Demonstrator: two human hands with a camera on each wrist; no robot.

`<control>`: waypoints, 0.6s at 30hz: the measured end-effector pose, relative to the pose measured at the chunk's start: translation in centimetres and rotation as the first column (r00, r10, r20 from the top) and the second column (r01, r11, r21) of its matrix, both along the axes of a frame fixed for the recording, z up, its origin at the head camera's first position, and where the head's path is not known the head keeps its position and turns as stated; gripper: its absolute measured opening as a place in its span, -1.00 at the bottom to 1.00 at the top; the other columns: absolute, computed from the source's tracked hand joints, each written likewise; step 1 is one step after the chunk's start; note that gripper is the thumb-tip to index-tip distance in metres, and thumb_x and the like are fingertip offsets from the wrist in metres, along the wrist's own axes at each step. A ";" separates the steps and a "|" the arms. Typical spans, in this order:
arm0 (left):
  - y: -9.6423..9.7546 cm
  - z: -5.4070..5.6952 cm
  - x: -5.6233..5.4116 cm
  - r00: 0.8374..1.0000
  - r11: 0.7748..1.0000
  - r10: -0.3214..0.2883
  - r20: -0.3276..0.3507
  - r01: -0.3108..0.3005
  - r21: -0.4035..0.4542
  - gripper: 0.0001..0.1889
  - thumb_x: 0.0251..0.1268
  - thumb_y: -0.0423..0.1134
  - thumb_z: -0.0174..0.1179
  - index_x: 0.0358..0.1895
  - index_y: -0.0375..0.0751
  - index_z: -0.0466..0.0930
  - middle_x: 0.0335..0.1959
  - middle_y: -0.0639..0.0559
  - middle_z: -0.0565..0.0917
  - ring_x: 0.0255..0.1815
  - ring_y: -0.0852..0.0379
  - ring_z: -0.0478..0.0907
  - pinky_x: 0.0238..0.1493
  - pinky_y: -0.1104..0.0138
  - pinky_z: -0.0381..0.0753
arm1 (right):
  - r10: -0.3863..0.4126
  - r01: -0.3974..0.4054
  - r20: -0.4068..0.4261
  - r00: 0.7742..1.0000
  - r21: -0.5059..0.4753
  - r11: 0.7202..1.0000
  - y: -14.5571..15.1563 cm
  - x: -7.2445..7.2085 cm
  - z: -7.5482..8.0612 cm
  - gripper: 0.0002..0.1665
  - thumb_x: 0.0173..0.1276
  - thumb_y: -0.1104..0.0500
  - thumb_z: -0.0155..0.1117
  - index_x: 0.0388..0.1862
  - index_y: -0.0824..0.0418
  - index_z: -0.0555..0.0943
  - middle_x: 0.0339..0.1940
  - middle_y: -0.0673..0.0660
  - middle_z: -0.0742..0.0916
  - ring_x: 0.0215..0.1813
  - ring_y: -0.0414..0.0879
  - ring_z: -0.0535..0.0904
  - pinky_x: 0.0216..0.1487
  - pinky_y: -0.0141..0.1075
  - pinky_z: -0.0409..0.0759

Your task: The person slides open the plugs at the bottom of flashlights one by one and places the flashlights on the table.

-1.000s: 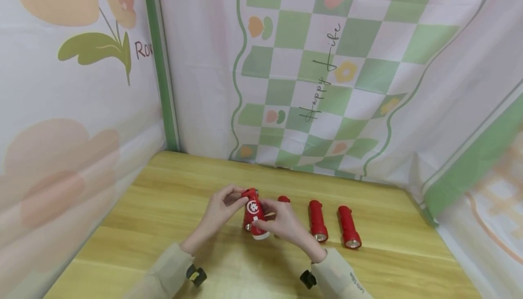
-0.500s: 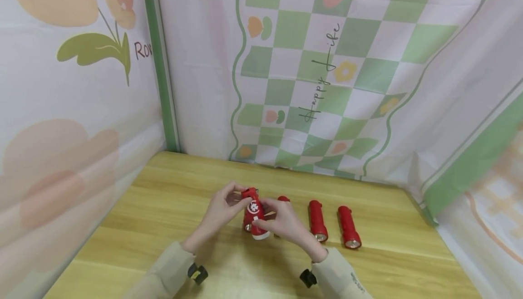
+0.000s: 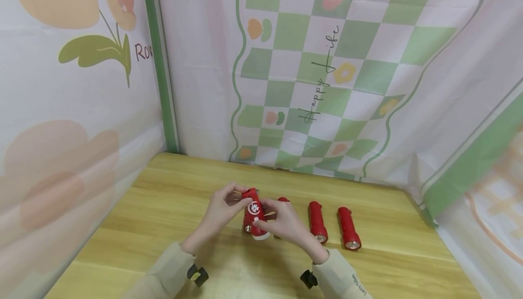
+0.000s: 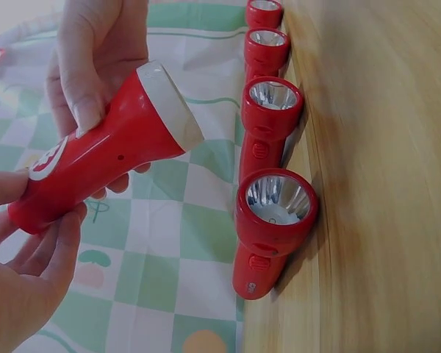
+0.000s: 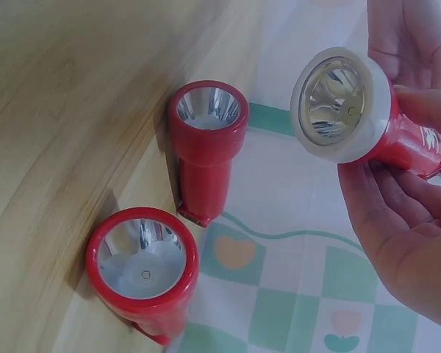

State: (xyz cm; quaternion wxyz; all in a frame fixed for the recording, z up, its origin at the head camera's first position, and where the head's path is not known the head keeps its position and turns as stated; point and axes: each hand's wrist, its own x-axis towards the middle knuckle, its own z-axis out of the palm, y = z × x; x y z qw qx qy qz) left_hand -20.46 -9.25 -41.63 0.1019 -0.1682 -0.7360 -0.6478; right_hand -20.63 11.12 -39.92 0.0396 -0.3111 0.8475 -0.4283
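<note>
Both hands hold one red flashlight (image 3: 257,228) with a white lens rim and a white emblem, raised above the table. My left hand (image 3: 220,209) pinches its tail end between thumb and fingers. Nearer the lens, my right hand (image 3: 287,220) grips the body, thumb on the side by the white switch. In the left wrist view the held flashlight (image 4: 114,147) tilts with its rim up and to the right. The right wrist view looks into its unlit lens (image 5: 334,105). Partly hidden behind it in the head view lies a red-rimmed flashlight (image 3: 247,228).
More red flashlights lie in a row on the wooden table (image 3: 163,226), lenses toward the person: one mostly behind the right hand (image 3: 283,198), then a middle one (image 3: 317,223) and a rightmost one (image 3: 349,229). Patterned curtains (image 3: 204,85) border the table's back and sides.
</note>
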 end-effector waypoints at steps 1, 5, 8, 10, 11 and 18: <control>0.0 0.0 0.0 1.000 1.000 0.002 0.004 -0.002 0.001 -0.79 0.23 -0.28 0.37 -0.11 -0.23 0.62 0.01 -0.19 0.71 -0.05 -0.08 0.73 0.01 0.35 0.73 | 0.001 -0.001 -0.002 1.000 0.000 1.000 0.0 0.0 0.0 -0.51 0.25 0.23 0.40 0.16 0.33 0.59 -0.02 0.26 0.77 -0.05 0.09 0.73 -0.12 -0.38 0.75; 0.0 -0.1 -0.2 1.000 1.000 0.005 0.015 -0.005 -0.003 -0.78 0.22 -0.29 0.37 -0.10 -0.23 0.64 0.00 -0.20 0.72 -0.06 -0.05 0.73 -0.01 0.37 0.73 | 0.004 -0.004 -0.001 1.000 -0.001 1.000 0.1 -0.1 -0.2 -0.51 0.27 0.22 0.39 0.17 0.33 0.58 -0.01 0.25 0.77 -0.05 0.10 0.73 -0.12 -0.36 0.75; -0.1 -0.1 -0.3 1.000 1.000 -0.003 0.003 0.003 -0.010 -0.78 0.23 -0.29 0.36 -0.08 -0.23 0.64 -0.01 -0.19 0.72 -0.08 -0.02 0.73 -0.02 0.39 0.73 | 0.004 -0.004 0.005 1.000 -0.003 1.000 0.1 -0.1 -0.2 -0.50 0.27 0.22 0.39 0.18 0.32 0.58 0.00 0.25 0.77 -0.04 0.12 0.72 -0.12 -0.36 0.75; -0.2 -0.1 -0.3 1.000 1.000 -0.009 -0.006 0.009 -0.010 -0.78 0.24 -0.29 0.35 -0.08 -0.23 0.64 -0.01 -0.20 0.72 -0.08 -0.01 0.73 -0.03 0.40 0.72 | 0.004 -0.004 0.009 1.000 -0.002 1.000 0.0 -0.1 -0.3 -0.49 0.27 0.21 0.39 0.19 0.32 0.57 0.01 0.25 0.76 -0.03 0.13 0.72 -0.11 -0.36 0.75; -0.2 -0.1 -0.2 1.000 1.000 -0.011 -0.009 0.011 -0.011 -0.79 0.24 -0.30 0.35 -0.08 -0.23 0.64 -0.01 -0.20 0.72 -0.08 -0.01 0.73 -0.03 0.40 0.72 | 0.004 -0.004 0.012 1.000 -0.002 1.000 0.0 -0.1 -0.3 -0.49 0.27 0.21 0.39 0.19 0.32 0.57 0.01 0.25 0.76 -0.03 0.13 0.72 -0.11 -0.36 0.75; -0.2 0.0 -0.2 1.000 1.000 -0.015 -0.024 0.015 -0.007 -0.79 0.25 -0.32 0.34 -0.08 -0.25 0.64 -0.01 -0.21 0.71 -0.10 -0.03 0.73 -0.04 0.41 0.72 | 0.005 -0.005 0.014 1.000 -0.005 1.000 0.0 -0.1 -0.2 -0.46 0.27 0.20 0.40 0.21 0.35 0.56 0.02 0.28 0.76 -0.03 0.15 0.72 -0.12 -0.35 0.76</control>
